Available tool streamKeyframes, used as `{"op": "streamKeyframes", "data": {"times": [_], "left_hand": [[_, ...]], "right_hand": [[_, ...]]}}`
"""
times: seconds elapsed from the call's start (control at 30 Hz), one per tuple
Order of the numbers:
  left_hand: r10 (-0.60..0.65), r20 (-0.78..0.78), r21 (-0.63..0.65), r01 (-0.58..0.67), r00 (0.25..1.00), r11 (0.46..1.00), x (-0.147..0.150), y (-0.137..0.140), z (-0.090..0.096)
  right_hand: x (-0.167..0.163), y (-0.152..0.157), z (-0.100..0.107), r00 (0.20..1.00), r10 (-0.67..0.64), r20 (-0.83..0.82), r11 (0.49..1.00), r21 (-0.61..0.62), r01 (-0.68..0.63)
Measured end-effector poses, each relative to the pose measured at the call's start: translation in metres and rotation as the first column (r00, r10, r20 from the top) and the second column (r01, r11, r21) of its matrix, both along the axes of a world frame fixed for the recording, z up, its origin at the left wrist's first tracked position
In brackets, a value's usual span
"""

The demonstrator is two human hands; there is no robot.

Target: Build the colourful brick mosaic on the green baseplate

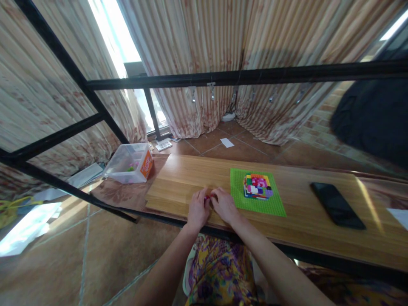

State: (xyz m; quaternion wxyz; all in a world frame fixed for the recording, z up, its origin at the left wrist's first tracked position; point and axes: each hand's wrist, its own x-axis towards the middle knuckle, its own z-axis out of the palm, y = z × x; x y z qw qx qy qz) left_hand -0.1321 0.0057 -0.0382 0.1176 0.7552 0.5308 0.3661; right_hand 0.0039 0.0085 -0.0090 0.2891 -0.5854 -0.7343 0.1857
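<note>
My left hand (198, 208) and my right hand (224, 205) meet over the front part of the wooden board, left of the green baseplate (239, 199). Between the fingertips of both hands is a small red toy brick (208, 197); fingers cover most of it, and a bit of purple or pink shows at its left side. On the baseplate stands a square block of multicoloured toy bricks (257, 186), with pink and red pieces in its middle and yellow, orange, green, white and purple ones around the rim.
A clear plastic box (124, 175) with an orange label and a few pink and green pieces stands at the board's left end. A black phone (338, 205) lies on the wooden board (299, 191) at right. Black metal bars (242, 77) cross beyond the board, with clips hanging.
</note>
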Motion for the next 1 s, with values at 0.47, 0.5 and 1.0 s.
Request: {"op": "streamKeyframes", "data": {"times": [0.47, 0.5, 1.0], "left_hand": [[-0.010, -0.081, 0.097, 0.018, 0.997, 0.995, 0.003, 0.001, 0.000], [-0.012, -0.085, 0.100, 0.020, 0.996, 0.995, 0.003, 0.001, 0.001], [-0.006, -0.091, 0.112, 0.016, 0.996, 0.994, 0.002, 0.000, -0.001]], "right_hand": [[0.079, -0.027, 0.019, 0.967, -0.164, -0.196, 0.985, 0.016, 0.170], [0.073, -0.028, 0.016, 0.974, -0.142, -0.175, 0.989, 0.003, 0.145], [0.009, -0.035, 0.009, 0.997, 0.049, 0.065, 0.997, -0.071, -0.044]]}}
